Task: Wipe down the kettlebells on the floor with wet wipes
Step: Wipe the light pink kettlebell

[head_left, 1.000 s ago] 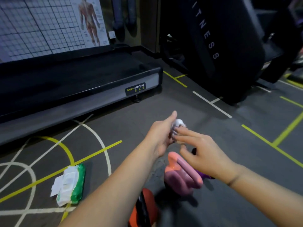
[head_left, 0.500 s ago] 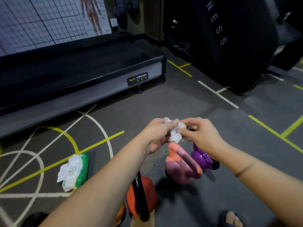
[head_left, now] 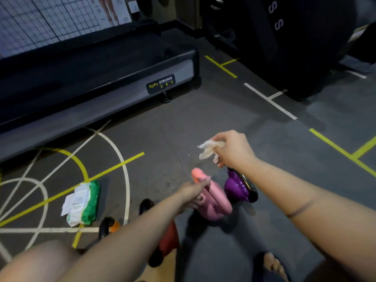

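Pinching a crumpled wet wipe (head_left: pixel 209 150) in the right grip (head_left: pixel 234 149), thumb and fingers clenching round the cloth, letting its loose end hang. Holding it up off the floor (head_left: pixel 162 139), just above the purple kettlebell (head_left: pixel 236 187), probably gathering the cloth into a pad before rubbing again.

Reaching forward with the left grip (head_left: pixel 195 193) and touching the handle of the pink kettlebell (head_left: pixel 215 204), seemingly steadying it for wiping. Too blurred for telling whether clenching on that handle or merely resting against it.

Keeping the pink and purple kettlebells just beside each other on the floor, within reach of both arms; impossible telling whether touching. Leaving a red kettlebell (head_left: pixel 168 239) closer in, partly hidden under the left forearm, and an orange kettlebell (head_left: pixel 110 225) with a black handle further to the left.

Keeping the green-and-white pack of wipes (head_left: pixel 84 202) lying on the painted floor lines, well apart from the kettlebells on the left, apparently handy for pulling a fresh sheet.

Crouching low, judging by a bare knee (head_left: pixel 36 261) at lower left and a sandalled foot (head_left: pixel 272 265) at lower right. Working in front of a treadmill (head_left: pixel 101 68).
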The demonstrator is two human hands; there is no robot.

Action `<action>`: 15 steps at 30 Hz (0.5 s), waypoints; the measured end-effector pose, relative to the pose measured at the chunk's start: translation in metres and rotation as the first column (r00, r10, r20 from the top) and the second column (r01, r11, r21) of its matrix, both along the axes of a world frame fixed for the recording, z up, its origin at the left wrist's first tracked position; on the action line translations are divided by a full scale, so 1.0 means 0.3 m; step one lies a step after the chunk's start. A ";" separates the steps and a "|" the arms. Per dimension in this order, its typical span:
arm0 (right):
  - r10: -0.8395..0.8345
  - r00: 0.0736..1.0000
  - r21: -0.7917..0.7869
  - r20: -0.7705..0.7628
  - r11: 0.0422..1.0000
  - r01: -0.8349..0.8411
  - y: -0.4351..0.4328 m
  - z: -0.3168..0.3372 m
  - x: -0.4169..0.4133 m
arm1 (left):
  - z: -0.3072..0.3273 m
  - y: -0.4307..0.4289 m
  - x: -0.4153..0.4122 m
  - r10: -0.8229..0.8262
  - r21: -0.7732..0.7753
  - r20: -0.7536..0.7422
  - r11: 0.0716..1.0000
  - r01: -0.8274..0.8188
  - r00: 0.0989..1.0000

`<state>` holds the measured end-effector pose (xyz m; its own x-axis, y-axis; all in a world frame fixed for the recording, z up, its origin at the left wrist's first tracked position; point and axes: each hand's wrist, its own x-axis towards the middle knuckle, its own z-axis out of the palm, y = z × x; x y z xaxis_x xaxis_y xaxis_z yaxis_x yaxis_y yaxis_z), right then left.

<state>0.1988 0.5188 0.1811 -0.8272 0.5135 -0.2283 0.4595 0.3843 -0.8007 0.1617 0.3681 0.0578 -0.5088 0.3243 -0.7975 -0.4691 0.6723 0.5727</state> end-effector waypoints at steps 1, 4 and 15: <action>0.007 0.999 -0.025 0.038 1.000 -0.006 0.005 -0.013 0.012 | -0.020 0.044 0.042 0.112 0.064 0.090 0.991 -0.118 0.990; 0.048 0.989 -0.026 0.142 0.999 -0.045 0.029 -0.030 0.033 | -0.085 0.174 0.143 0.498 0.207 0.138 0.830 -0.517 0.856; 0.121 0.968 0.075 0.221 0.987 -0.140 0.039 -0.049 0.083 | -0.072 -0.036 0.167 0.063 -0.088 -0.283 0.992 -0.091 0.957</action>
